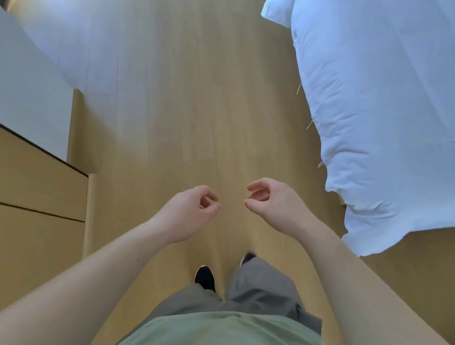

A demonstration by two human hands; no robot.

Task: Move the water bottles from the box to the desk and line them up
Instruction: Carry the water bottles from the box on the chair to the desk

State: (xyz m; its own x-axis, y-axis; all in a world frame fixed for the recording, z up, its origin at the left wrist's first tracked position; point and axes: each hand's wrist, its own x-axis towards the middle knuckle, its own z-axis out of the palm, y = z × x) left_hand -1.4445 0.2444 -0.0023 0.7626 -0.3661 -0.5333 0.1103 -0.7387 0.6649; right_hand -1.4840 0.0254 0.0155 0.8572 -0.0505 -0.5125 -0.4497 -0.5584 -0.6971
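No bottles or box can be seen. Left of the bed (pixel 398 111), the left hand (pixel 185 213) and right hand (pixel 272 204) are held loosely curled, empty; progress cannot be judged.

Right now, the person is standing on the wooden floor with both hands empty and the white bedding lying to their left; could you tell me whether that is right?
Not quite: the white bedding lies to the person's right, not their left, as the head view shows. The rest holds: they stand on the wooden floor, and the left hand and right hand hold nothing, fingers loosely curled.
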